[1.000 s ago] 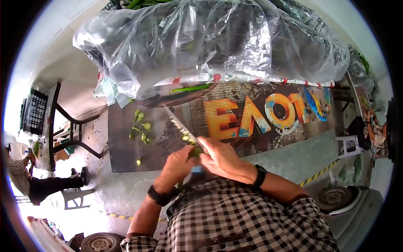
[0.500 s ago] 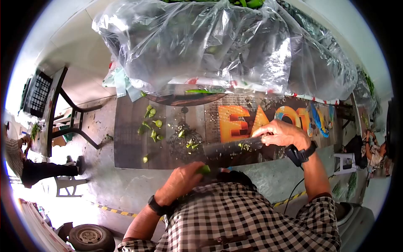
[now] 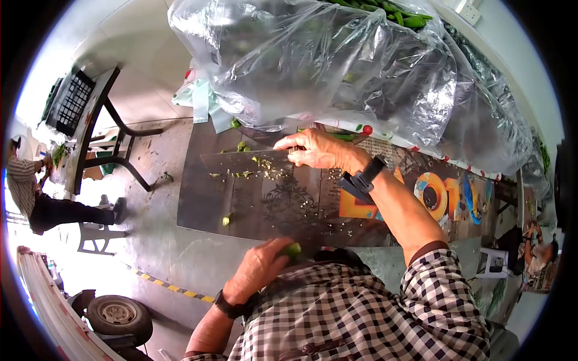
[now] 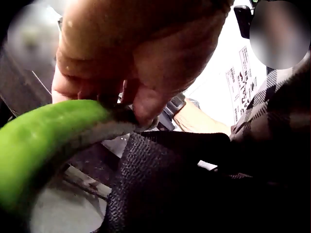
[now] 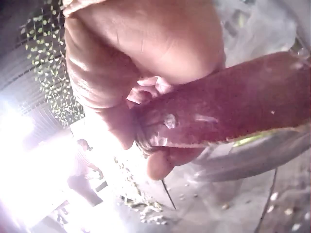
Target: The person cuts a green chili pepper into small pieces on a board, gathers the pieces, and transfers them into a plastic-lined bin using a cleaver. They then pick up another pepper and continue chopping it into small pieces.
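My right hand (image 3: 325, 150) grips a broad-bladed knife by its reddish-brown handle (image 5: 218, 111). The knife blade (image 3: 238, 160) reaches left over the far part of the table, with green and pale scraps (image 3: 271, 170) along its near side. Several cut green stem ends (image 3: 242, 146) lie just beyond it. Close to my body, my left hand (image 3: 259, 268) holds a green pepper (image 3: 292, 249). The left wrist view shows the pepper (image 4: 46, 133) long, smooth and curved, with one end between thumb and fingers. A single stem end (image 3: 226, 220) lies at the table's near left.
The dark printed table (image 3: 205, 198) bears big orange letters (image 3: 430, 195) at the right and scattered seeds. Clear plastic sheeting (image 3: 337, 66) covers a heap behind it, with green peppers (image 3: 391, 12) showing on top. A person (image 3: 30, 186) stands far left; another (image 3: 536, 253) is far right.
My right hand parts from the left, swings right with the knife, then sweeps forward and left across the table. Scraps shift toward the far side. The left hand stays low, holding the pepper.
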Available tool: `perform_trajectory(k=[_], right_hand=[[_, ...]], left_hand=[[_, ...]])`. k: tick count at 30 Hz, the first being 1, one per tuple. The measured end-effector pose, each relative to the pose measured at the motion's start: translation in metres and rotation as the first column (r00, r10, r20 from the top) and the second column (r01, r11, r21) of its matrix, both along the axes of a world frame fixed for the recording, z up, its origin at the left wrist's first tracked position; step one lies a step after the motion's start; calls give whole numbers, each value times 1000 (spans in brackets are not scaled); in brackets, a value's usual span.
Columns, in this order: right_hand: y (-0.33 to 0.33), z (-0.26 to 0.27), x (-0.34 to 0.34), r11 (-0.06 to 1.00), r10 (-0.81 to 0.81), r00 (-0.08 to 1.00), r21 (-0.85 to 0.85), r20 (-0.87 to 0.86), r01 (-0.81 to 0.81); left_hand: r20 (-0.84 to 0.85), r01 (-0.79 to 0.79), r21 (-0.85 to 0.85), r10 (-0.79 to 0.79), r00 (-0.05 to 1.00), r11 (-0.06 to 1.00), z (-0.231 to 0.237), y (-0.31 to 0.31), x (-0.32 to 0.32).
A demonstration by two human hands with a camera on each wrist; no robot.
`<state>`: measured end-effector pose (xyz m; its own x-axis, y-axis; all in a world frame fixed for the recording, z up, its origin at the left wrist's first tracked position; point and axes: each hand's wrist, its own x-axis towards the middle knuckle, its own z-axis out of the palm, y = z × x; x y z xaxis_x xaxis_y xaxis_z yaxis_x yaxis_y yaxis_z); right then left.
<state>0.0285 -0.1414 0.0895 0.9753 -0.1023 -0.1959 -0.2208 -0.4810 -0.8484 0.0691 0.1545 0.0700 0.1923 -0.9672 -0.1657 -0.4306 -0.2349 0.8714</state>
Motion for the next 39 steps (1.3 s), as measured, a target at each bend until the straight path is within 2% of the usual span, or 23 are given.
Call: perform_trajectory(k=[2,4,6,8,10,12,14,15,16,18,19,22,23,24,26,27,30,31,32,34,37,38,39], right_hand=[[2,-3,-11,1000,-25,998,-4,53,25],[1,16,-45,993,-97,995,60,-24,98],[2,26,-91,967,-227,973,105,-48,231],[11,37,-133,910,-376,915,127,-146,394],[20,32,-175,827,-489,861,238,-140,509],[30,34,-210,689,-567,762,326,-312,647],[45,6,-249,548,-655,686,426,-318,720],[53,-1,-260,462,-682,622,432,-385,774],[59,-13,-269,475,-677,631,429,-379,768],[75,-19,-266,301,-704,567,542,-428,784],[78,-22,-261,294,-687,590,580,-424,760],[78,-20,-225,464,-584,705,547,-403,697],[84,-19,-204,419,-597,688,571,-413,706],[90,-20,-181,373,-610,670,593,-423,713],[93,-23,-137,506,-517,790,626,-330,593],[97,-27,-115,538,-508,814,634,-281,555],[107,-29,-65,672,-467,877,601,-111,433],[110,-24,-57,752,-468,880,487,-81,445],[113,-27,-51,764,-479,878,493,1,416],[108,-19,-50,913,-397,908,155,132,377],[107,-10,-53,896,-322,871,-178,370,407],[105,-9,-55,892,-304,858,-193,413,409],[102,-8,-58,886,-286,842,-208,457,414]], left_hand=[[-2,-23,-12,23,1000,1000,-1,-3,1],[-5,-62,-21,62,998,998,-5,-6,2],[0,-64,-16,64,998,998,-10,-8,5],[-20,-62,10,62,998,998,-12,-8,10],[-57,-55,61,58,997,997,-12,-2,20],[-75,-114,141,126,989,983,-14,8,34],[-88,-156,220,179,980,963,-13,18,49],[-49,-173,244,190,980,954,-13,21,57],[-20,-158,271,170,985,949,-10,21,65],[78,-150,223,136,988,963,-8,16,78],[82,-162,183,149,985,970,-6,11,83],[137,-251,41,243,960,967,-19,0,102],[81,-321,64,315,945,945,-17,-4,105],[62,-326,58,323,944,943,-14,-5,106],[26,-340,47,339,940,939,-10,-6,107],[-34,-357,23,357,933,934,-20,-2,108],[-1,-340,68,341,940,938,-26,4,109],[25,-328,71,327,945,942,-25,4,110],[87,-315,33,311,946,949,-23,2,110],[207,-279,-41,281,937,960,-17,-9,112],[317,-196,-202,254,914,960,-31,-33,122],[356,-153,-254,240,903,955,-35,-42,125],[420,-228,-225,305,855,947,-31,-51,126]])
